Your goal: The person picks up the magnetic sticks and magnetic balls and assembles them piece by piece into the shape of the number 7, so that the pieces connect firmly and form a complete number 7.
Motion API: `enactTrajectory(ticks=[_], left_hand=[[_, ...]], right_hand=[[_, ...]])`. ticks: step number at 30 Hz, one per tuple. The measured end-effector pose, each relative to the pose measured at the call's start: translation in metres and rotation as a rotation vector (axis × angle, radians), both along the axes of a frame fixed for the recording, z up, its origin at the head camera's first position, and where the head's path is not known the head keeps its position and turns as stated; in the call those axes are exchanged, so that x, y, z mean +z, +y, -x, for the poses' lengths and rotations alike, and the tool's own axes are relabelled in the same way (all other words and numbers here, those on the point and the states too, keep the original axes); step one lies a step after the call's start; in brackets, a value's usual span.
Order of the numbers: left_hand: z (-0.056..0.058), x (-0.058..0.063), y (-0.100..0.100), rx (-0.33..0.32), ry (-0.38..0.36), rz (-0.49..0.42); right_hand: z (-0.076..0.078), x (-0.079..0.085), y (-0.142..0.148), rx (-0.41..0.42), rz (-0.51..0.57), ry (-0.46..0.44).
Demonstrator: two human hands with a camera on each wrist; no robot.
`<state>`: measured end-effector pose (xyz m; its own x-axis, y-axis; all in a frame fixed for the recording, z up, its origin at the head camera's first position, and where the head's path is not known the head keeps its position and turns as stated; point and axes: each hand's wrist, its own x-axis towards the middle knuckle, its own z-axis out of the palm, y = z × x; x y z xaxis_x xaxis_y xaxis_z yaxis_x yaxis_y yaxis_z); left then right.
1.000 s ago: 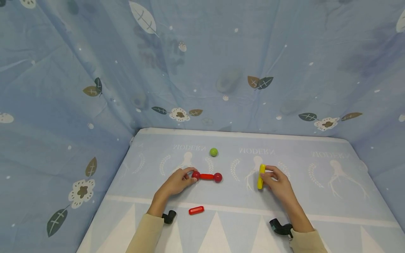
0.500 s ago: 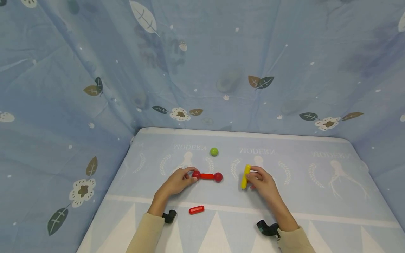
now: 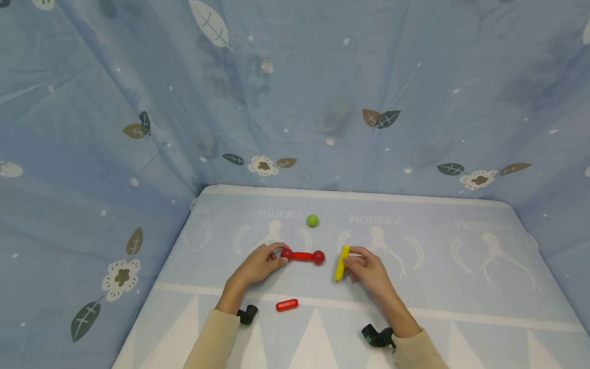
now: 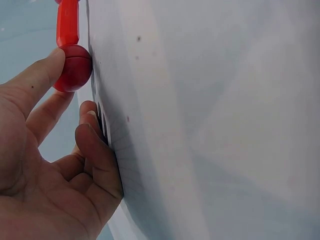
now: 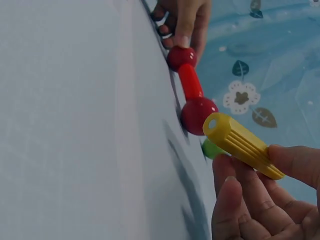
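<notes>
Two dark red balls, the left one (image 4: pixel 75 70) and the right one (image 3: pixel 318 257), sit at the ends of a bright red rod (image 3: pixel 302 256), forming a dumbbell shape on the table. My left hand (image 3: pixel 261 264) pinches the left ball between thumb and index finger; its other fingers curl near the cloth. To the right, my right hand (image 3: pixel 370 271) pinches a yellow ribbed rod (image 5: pixel 245 145) with thumb and fingertips. The rod is tilted, with a small hole in its end face. A short gap separates it from the right ball in the head view.
A green ball (image 3: pixel 312 220) lies behind the dumbbell shape. Nearer the front, a second red rod (image 3: pixel 287 305) rests on the patterned tablecloth (image 3: pixel 461 266). Blue printed curtains (image 3: pixel 295 102) enclose the back and sides. Black wrist cameras hang beneath both forearms.
My right hand has moved left with the yellow rod, bringing it close to the right red ball. My left hand keeps its pinch on the left ball.
</notes>
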<state>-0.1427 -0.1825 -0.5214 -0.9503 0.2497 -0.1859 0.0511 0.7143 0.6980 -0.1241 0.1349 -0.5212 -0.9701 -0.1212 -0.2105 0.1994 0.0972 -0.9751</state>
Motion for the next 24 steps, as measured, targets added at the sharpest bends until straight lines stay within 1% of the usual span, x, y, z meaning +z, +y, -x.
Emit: enactTrajectory(ticks=[10, 15, 19, 24], left_hand=[[-0.002, 0.001, 0.0, -0.004, -0.006, -0.002], [-0.001, 0.001, 0.001, 0.002, -0.009, 0.002], [-0.001, 0.001, 0.001, 0.0, -0.003, 0.021], [-0.001, 0.002, 0.002, 0.004, -0.009, 0.028]], right_hand=[[-0.006, -0.007, -0.021, 0.028, 0.046, -0.032], [-0.009, -0.011, -0.029, 0.079, 0.076, -0.047], [-0.012, -0.013, -0.034, 0.117, 0.107, -0.068], [-0.015, -0.014, -0.038, 0.161, 0.12, -0.09]])
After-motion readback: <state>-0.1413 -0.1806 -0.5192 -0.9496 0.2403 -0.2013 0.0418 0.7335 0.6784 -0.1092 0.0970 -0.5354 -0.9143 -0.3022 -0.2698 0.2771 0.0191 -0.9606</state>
